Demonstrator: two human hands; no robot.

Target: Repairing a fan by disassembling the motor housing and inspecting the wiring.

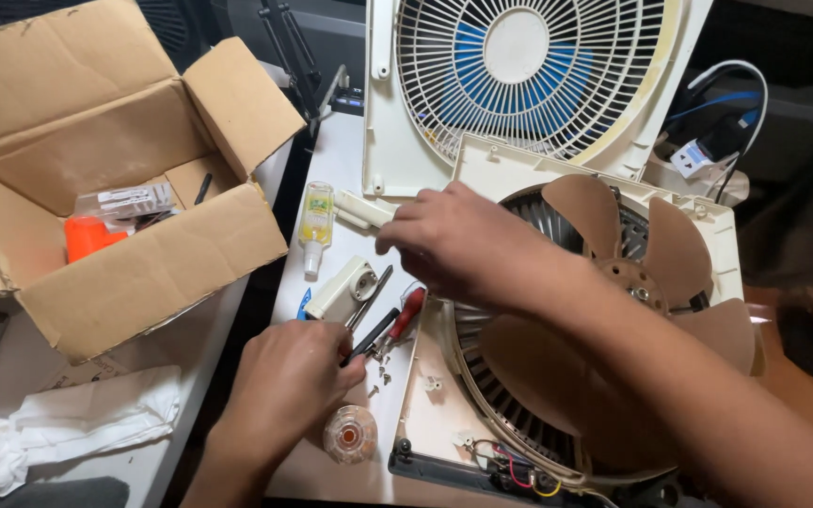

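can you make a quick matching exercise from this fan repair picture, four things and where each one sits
Things:
1. cardboard box
2. small yellow bottle
3. white cloth
4. brown fan blade

Places:
A. bottom left corner, under the box
B. inside the open white fan housing, on the right
C. upper left, flaps open
D. on the white table, beyond the left hand, left of the right hand

Pairs: 1-C, 2-D, 3-A, 4-B
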